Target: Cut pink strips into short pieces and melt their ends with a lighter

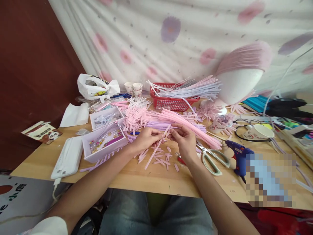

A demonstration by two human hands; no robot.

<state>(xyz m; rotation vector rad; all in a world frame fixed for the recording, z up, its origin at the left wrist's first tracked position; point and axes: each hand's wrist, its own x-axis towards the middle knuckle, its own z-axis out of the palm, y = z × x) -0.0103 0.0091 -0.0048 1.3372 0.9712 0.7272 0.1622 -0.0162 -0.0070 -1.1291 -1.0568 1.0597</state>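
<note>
Pinching 1 pink pipe cleaner [156, 148] between both sets of fingers, the left hand [146, 138] and right hand [184, 140] work above the table's [151, 178] near edge, with scissors [212, 158] and a blue glue gun [238, 156] just right.

The table [151, 178] bears cut pink pieces [161, 161] (scattered), scissors [212, 158], a glue gun [238, 155] and a red basket [171, 102].
</note>
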